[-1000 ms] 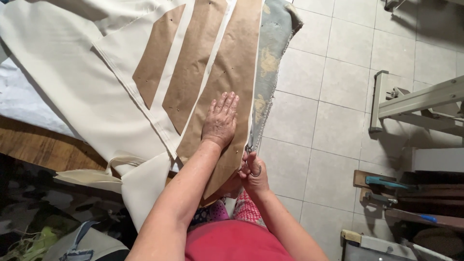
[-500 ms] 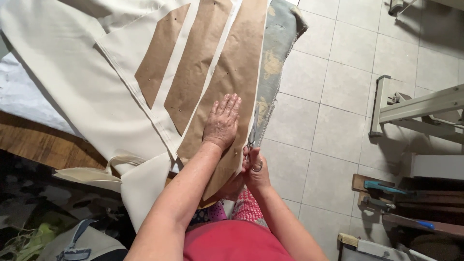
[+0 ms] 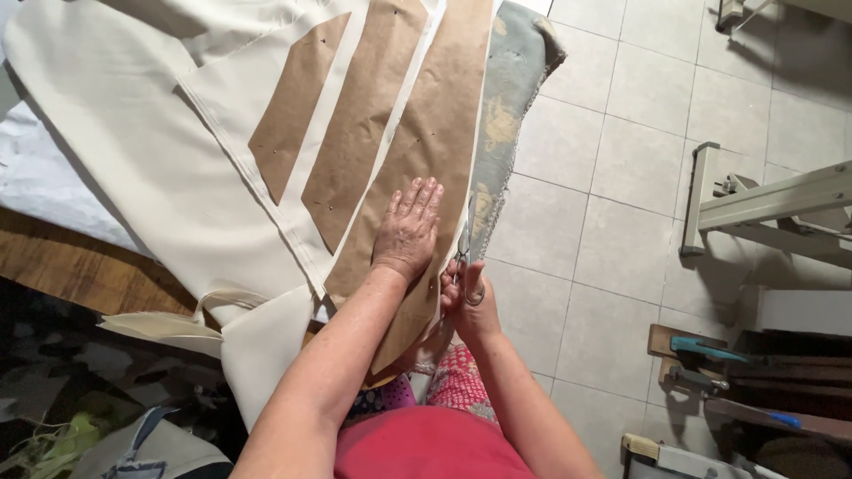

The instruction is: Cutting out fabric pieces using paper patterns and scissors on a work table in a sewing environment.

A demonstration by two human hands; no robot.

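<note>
- Left hand [image 3: 408, 229]: lay flat, palm down, fingers spread wide, pressing on the large brown paper pattern piece [image 3: 426, 160]. Held nothing.
- Right hand [image 3: 469, 297]: closed round the scissors [image 3: 463, 266], fingers through the loops; positioned just right of the left wrist, at the pattern's right edge.
- Scissors: blades pointed away from the person, along the right edge of the large pattern piece. Blade opening too small to tell.
- Pattern pcs: three brown paper shapes lay side by side on the cream fabric [image 3: 160, 151]. Small piece [image 3: 293, 115] at left, middle piece [image 3: 364, 115] beside it, large piece at right under the left hand. Narrow strips of fabric showed between them; small dark dots, prob. pins, visible on the paper.
- Cream fabric: spread over the bench [image 3: 80, 266], folded edge hanging off the near side.
- Worn grey-blue padding [image 3: 506, 115]: showed beneath the fabric at the right edge, overhanging the tiled floor [image 3: 612, 204].
- Surroundings: pale metal frame [image 3: 763, 204] stood at right on the floor, well apart from the hands; tools w/ blue handles [image 3: 706, 350] lay lower right.
</note>
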